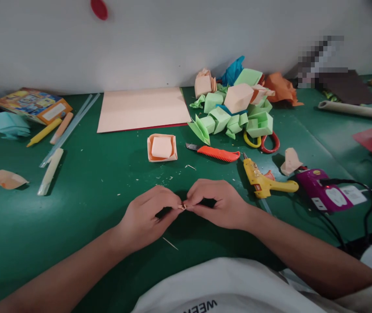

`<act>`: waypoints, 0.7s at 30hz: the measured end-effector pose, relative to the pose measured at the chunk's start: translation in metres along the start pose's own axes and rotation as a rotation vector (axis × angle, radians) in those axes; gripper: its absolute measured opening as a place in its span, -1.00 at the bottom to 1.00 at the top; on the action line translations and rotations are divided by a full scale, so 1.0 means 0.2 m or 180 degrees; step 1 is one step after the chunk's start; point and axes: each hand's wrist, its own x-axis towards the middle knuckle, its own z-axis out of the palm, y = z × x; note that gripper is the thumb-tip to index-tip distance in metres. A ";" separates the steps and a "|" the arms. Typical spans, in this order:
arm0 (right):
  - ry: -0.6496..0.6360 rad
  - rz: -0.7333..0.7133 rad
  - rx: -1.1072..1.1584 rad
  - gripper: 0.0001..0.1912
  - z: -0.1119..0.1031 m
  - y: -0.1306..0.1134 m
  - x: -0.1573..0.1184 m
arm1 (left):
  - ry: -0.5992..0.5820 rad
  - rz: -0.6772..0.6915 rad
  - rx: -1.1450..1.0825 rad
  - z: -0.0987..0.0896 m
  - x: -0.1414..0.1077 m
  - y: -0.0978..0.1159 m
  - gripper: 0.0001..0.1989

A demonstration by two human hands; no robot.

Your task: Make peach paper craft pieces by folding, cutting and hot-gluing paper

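Fingertip to fingertip, my left hand (153, 211) and my right hand (220, 203) pinch a tiny piece of peach paper (182, 207) above the green table. Both hands are closed on it, and the fingers hide most of its shape. Just beyond them sits a small peach paper box (162, 148) with a block-like peach piece inside. To its right lies an orange utility knife (218, 153) with its blade out. A yellow hot glue gun (264, 178) rests on the table to the right of my right hand. A thin pale sliver (170, 243) lies below my left hand.
Behind stand a pile of crumpled and folded paper (234, 104) and a large peach sheet (143, 108). Scissors (270, 142) poke out from the pile. A purple power adapter (324, 189) with cables is at right. Glue sticks (70, 130), crayons (44, 132) and a box (34, 104) lie left.
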 end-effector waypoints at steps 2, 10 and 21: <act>0.0055 -0.0023 0.0030 -0.91 0.01 0.00 0.00 | 0.0018 -0.0007 0.0000 -0.01 0.00 0.00 -0.83; 0.0136 0.0246 0.0069 -0.90 0.04 -0.01 -0.01 | 0.0067 0.0196 0.0012 0.00 0.01 0.00 -0.77; -0.0082 0.0145 0.0101 -0.95 0.02 -0.01 -0.01 | 0.0143 -0.0193 0.0046 -0.02 0.00 0.01 -0.77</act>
